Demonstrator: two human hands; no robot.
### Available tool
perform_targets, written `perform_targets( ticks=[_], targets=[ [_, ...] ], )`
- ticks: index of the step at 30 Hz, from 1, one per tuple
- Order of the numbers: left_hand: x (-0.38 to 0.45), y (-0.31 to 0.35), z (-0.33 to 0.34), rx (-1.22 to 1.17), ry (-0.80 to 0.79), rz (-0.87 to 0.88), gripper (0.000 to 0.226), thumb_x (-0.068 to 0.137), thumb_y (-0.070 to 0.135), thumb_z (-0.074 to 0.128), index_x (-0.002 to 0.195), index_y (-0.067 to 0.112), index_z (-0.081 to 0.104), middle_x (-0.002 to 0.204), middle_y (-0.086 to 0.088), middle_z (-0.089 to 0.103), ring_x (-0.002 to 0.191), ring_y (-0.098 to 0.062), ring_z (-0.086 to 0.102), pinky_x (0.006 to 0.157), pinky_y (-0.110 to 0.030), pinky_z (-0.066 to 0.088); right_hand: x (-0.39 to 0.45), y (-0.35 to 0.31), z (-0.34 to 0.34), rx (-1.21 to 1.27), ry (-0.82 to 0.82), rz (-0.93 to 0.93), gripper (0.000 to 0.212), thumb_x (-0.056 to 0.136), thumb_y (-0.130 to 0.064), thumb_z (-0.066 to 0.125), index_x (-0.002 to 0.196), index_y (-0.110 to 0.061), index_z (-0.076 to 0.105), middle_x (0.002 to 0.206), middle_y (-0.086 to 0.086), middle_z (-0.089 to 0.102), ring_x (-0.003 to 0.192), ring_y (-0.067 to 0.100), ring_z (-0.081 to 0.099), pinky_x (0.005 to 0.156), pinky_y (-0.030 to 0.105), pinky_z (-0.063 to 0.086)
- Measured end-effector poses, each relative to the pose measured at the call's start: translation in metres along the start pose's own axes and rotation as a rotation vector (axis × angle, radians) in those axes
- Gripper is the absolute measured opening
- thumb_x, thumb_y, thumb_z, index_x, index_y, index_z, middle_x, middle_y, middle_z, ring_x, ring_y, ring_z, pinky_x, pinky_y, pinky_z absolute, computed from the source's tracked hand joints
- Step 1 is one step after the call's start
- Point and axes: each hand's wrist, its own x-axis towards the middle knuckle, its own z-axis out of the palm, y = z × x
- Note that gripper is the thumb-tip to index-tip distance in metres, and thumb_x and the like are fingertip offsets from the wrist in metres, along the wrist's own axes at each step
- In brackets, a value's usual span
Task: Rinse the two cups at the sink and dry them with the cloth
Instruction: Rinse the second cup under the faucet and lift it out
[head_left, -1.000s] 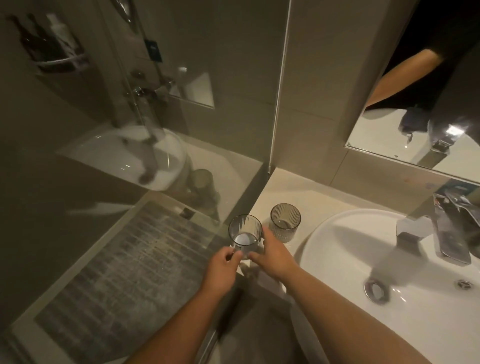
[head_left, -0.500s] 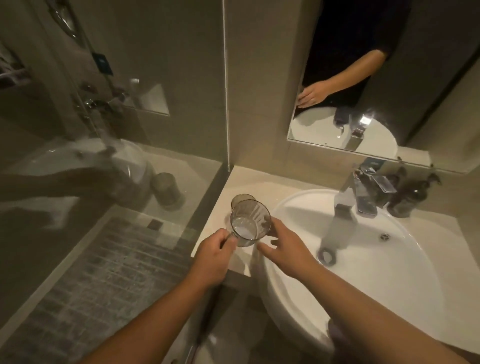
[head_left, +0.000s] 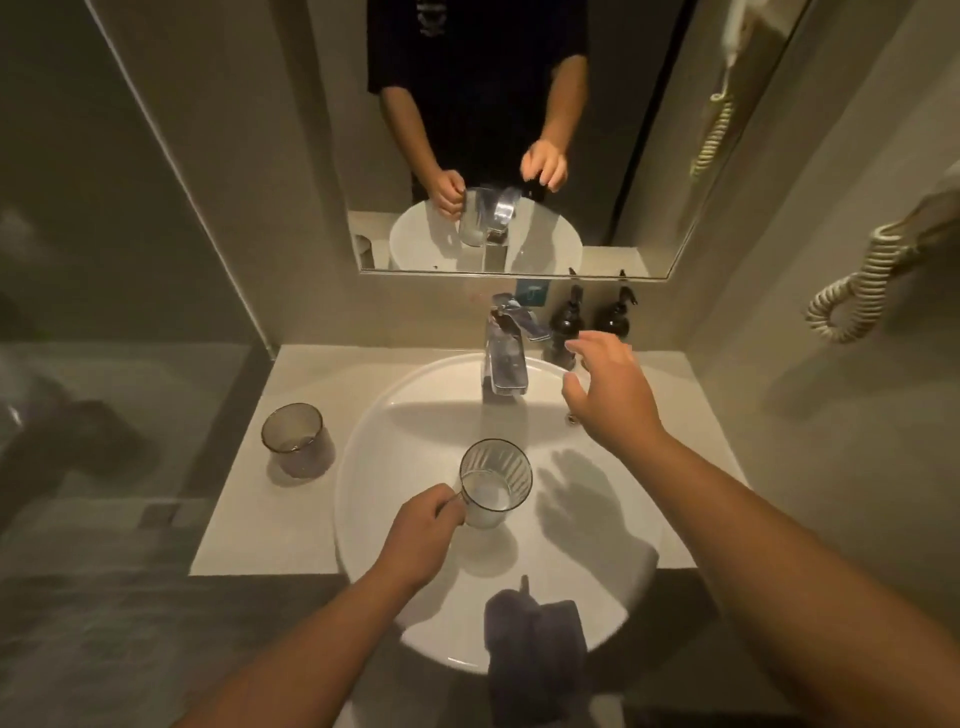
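Note:
My left hand grips a ribbed clear cup by its side and holds it upright over the white sink basin. A little liquid shows in its bottom. The second ribbed cup stands on the counter left of the basin. My right hand hovers with spread fingers over the basin's right side, just right of the chrome tap, holding nothing. A dark cloth hangs over the basin's front rim.
Two dark pump bottles stand behind the tap on the beige counter. A mirror hangs above. A glass shower screen borders the counter's left side. A coiled cord hangs on the right wall.
My left hand has carried the cup from the counter's left side to over the basin. My right hand let go of the cup and moved up toward the tap.

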Motion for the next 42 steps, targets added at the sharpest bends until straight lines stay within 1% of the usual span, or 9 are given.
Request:
perform_targets(
  ticks=[4,9,12,14,17,20,26,34,42],
  targets=[
    [0.012,-0.001,0.021,-0.040,0.016,-0.060,0.034,0.078,0.034,0.047,0.073,0.001,0.052,0.072,-0.007,0.056,0.069,-0.017,0.049,0.067,-0.035,0.039,0.038,0.008,0.011,-0.142,-0.243,-0.093,0.066,0.090,-0.023,0.057,0.150,-0.019,0.029,0.159,0.004,0.024,0.144,0.025,0.025,0.114,0.043,0.031],
    [0.029,-0.001,0.032,-0.024,0.056,-0.078,0.027,0.077,0.033,0.047,0.067,0.008,0.053,0.070,-0.013,0.059,0.067,-0.016,0.050,0.065,-0.033,0.038,0.074,0.001,0.020,-0.195,-0.279,-0.334,0.076,0.088,-0.024,0.060,0.152,-0.019,0.019,0.160,0.007,0.021,0.145,0.025,0.027,0.115,0.042,0.031],
    [0.039,-0.004,0.032,-0.008,0.082,-0.084,0.036,0.077,0.033,0.047,0.073,-0.002,0.058,0.079,-0.023,0.064,0.068,-0.018,0.051,0.065,-0.034,0.039,0.090,-0.004,0.023,-0.276,-0.239,-0.473,0.063,0.091,-0.027,0.059,0.146,-0.015,0.033,0.151,0.010,0.039,0.133,0.028,0.044,0.106,0.042,0.041],
    [0.045,-0.004,0.033,-0.001,0.096,-0.077,0.038,0.076,0.033,0.046,0.074,-0.003,0.059,0.080,-0.024,0.064,0.067,-0.018,0.050,0.064,-0.033,0.038,0.099,-0.008,0.023,-0.344,-0.155,-0.553,0.042,0.094,-0.033,0.053,0.131,-0.012,0.048,0.129,0.010,0.056,0.113,0.028,0.055,0.092,0.042,0.047],
    [0.054,-0.002,0.034,-0.029,0.112,-0.066,0.040,0.075,0.036,0.046,0.071,-0.002,0.057,0.073,-0.020,0.061,0.067,-0.018,0.049,0.064,-0.034,0.037,0.108,-0.011,0.024,-0.364,-0.132,-0.616,0.032,0.097,-0.039,0.046,0.112,-0.013,0.054,0.107,0.008,0.063,0.093,0.028,0.059,0.079,0.041,0.048],
    [0.062,-0.001,0.036,-0.079,0.124,-0.064,0.048,0.069,0.048,0.045,0.067,0.000,0.053,0.067,-0.008,0.054,0.068,-0.018,0.050,0.066,-0.036,0.038,0.116,-0.013,0.024,-0.386,-0.138,-0.629,0.031,0.099,-0.041,0.042,0.106,-0.014,0.056,0.103,0.008,0.065,0.085,0.030,0.061,0.074,0.040,0.048],
    [0.069,-0.001,0.041,-0.134,0.119,-0.050,0.054,0.067,0.051,0.043,0.070,-0.002,0.055,0.070,-0.008,0.056,0.071,-0.018,0.051,0.069,-0.038,0.039,0.139,-0.022,0.018,-0.406,-0.221,-0.590,0.033,0.099,-0.041,0.040,0.097,-0.015,0.060,0.092,0.007,0.066,0.080,0.028,0.060,0.063,0.035,0.038],
    [0.069,-0.011,0.038,-0.145,0.131,-0.057,0.045,0.068,0.049,0.044,0.065,0.006,0.054,0.068,-0.006,0.054,0.069,-0.017,0.049,0.068,-0.037,0.038,0.142,-0.025,0.016,-0.331,-0.279,-0.517,0.028,0.098,-0.040,0.044,0.082,-0.019,0.052,0.080,0.004,0.060,0.075,0.027,0.056,0.058,0.033,0.042],
    [0.071,-0.007,0.035,-0.194,0.088,-0.065,0.043,0.066,0.047,0.046,0.064,0.005,0.054,0.066,-0.004,0.051,0.068,-0.016,0.046,0.070,-0.037,0.037,0.139,-0.027,0.016,-0.320,-0.284,-0.482,0.028,0.099,-0.040,0.043,0.097,-0.018,0.061,0.090,0.005,0.065,0.078,0.026,0.058,0.060,0.035,0.046]
  ],
)
